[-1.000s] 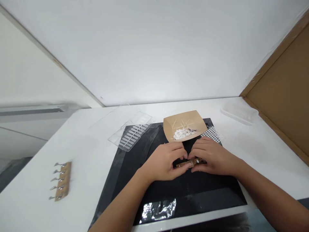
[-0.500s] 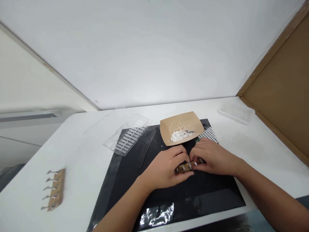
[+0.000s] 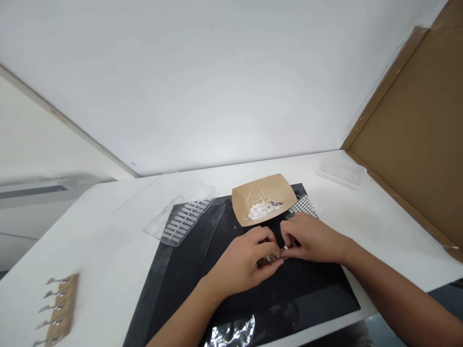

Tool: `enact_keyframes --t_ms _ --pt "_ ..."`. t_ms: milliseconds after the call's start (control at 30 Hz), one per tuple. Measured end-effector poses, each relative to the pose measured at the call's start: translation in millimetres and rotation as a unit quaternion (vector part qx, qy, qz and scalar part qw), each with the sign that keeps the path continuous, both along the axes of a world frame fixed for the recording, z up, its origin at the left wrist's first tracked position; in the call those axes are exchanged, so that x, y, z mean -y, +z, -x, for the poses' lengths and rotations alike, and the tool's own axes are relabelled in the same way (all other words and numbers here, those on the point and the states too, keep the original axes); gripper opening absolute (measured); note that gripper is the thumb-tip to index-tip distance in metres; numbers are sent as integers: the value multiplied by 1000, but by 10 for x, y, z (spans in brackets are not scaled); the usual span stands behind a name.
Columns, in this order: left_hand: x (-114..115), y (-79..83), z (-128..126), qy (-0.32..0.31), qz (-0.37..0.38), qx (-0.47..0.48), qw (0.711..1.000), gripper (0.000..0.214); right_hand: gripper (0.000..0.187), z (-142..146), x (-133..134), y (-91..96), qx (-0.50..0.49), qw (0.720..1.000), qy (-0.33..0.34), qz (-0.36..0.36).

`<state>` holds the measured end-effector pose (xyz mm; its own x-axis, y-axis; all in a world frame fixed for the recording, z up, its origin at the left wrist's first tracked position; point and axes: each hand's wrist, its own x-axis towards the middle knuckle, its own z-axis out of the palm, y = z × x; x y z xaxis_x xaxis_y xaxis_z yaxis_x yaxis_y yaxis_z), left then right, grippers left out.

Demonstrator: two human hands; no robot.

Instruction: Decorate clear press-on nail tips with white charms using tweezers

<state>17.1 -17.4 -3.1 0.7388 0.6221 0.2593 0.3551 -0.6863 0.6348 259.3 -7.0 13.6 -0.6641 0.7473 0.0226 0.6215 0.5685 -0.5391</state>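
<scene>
My left hand is curled closed around a narrow brown strip with small shiny pieces along it, mostly hidden by my fingers. Close against it, my right hand pinches with thumb and forefinger at the strip's right end. A small white spot shows at those fingertips; I cannot tell what it is. Both hands are over the black mat. Just beyond them stands a brown paper tray holding white scraps and thin sticks. A sheet of white dots lies behind my right hand.
At the left, a brown block carries several metal clips. A clear case with rows of pale nail tips overlaps the mat's far left corner. A clear plastic box stands at the back right, near a cardboard panel.
The view has shifted, so the tabletop things sit lower and further left. My fingers now cover more of the brown strip, and my right fingertips have changed their grip at its right end.
</scene>
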Motion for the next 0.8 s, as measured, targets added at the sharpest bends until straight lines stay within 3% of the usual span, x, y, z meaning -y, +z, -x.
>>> enact_keyframes --t_ms 267,433,500,633,800 --pt "-5 2 2 -5 -5 4 1000 2 29 -2 -17 26 -31 999 -15 0" --pt "0 55 -4 19 10 47 999 21 30 -59 -30 47 -117 991 -23 60" --pt "15 82 -15 24 22 74 997 30 34 -72 -17 60 -170 979 -24 106" --pt "39 87 -42 -19 43 122 991 26 45 -50 19 56 -263 947 -27 182" --pt "34 65 -69 -2 4 185 983 23 50 22 39 0 -359 890 -43 277"
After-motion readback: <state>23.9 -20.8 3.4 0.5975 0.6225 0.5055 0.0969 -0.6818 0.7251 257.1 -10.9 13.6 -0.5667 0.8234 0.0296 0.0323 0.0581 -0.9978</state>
